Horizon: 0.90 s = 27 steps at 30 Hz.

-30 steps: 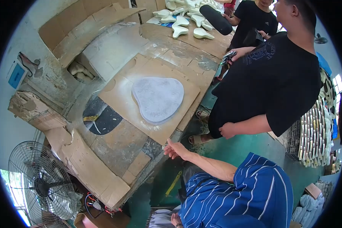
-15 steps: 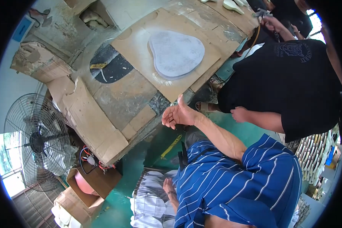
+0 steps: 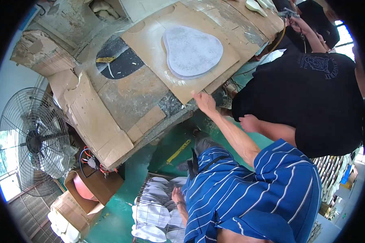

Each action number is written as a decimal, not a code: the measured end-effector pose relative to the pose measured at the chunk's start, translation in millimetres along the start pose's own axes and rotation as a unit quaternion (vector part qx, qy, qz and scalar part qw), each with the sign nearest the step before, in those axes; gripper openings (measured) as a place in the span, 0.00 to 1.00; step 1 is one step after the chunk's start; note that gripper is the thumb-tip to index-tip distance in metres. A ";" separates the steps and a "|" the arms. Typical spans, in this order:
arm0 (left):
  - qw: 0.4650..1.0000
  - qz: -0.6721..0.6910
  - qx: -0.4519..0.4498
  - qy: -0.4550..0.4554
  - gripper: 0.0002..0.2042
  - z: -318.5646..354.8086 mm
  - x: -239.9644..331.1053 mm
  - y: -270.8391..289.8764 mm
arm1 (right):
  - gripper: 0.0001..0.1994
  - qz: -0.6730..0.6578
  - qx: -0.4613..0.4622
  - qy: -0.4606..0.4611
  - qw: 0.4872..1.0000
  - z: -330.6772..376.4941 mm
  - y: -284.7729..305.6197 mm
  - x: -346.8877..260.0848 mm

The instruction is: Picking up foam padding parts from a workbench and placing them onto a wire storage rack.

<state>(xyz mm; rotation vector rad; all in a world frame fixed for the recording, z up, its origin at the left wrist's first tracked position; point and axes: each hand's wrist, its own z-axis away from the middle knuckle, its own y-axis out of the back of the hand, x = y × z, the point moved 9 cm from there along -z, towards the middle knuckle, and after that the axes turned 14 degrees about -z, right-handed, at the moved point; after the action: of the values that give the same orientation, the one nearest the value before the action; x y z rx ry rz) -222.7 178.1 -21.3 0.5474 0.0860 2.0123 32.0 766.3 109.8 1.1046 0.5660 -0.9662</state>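
A thick pale grey-white pad [image 3: 194,50], rounded and pear-shaped, lies flat on a brown cardboard sheet [image 3: 150,38] on the worktable. At the sheet's near edge, close to its corner, my right hand [image 3: 205,103] is closed, the thumb over the board and the other fingers mostly hidden below. Low by my hip, my left hand [image 3: 177,196] hangs beside a wire rack [image 3: 150,190] with its fingers apart, and nothing shows in it. White rounded pieces [image 3: 152,214] fill the rack.
A person in a black shirt [image 3: 300,105] stands close on the right. Beyond, another person's hand holds a spray gun [image 3: 288,13] with a hose. A large caged fan [image 3: 34,141] stands left, near an open carton [image 3: 105,186]. Bent cardboard [image 3: 95,117] lines the table's left side.
My right hand has gone from open above the floor to closed at the cardboard's edge. The view has shifted slightly. The pad keeps its place on the sheet.
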 end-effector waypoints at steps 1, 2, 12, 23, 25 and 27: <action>1.000 -0.003 0.000 0.005 0.23 0.9 -2.5 1.1 | 0.36 0.113 0.053 0.046 0.991 -12.3 9.3 -8.0; 1.000 -0.004 0.002 0.008 0.23 1.8 -4.7 2.6 | 0.36 0.148 0.080 0.075 0.983 -24.0 14.0 -14.2; 0.996 0.088 -0.009 0.000 0.28 10.4 -12.3 7.0 | 0.36 0.344 -0.013 0.038 0.938 -102.2 -24.1 -14.6; 0.993 0.118 0.008 0.021 0.29 19.6 -39.7 12.2 | 0.24 -0.187 -0.145 -0.333 0.913 -89.0 -52.0 63.8; 0.998 0.054 -0.006 0.009 0.28 16.1 -42.8 9.1 | 0.21 -0.349 -0.136 -0.443 0.814 -77.4 -65.3 85.3; 1.000 -0.008 -0.003 0.025 0.27 13.0 -48.8 7.9 | 0.20 -0.447 -0.132 -0.450 0.762 -79.9 -78.1 88.1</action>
<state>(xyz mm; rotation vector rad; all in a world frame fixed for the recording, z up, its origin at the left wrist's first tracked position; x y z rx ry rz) -204.7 130.3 -24.1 0.4913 0.1138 2.0097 13.4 798.3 -27.6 -0.0585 0.3726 -2.0025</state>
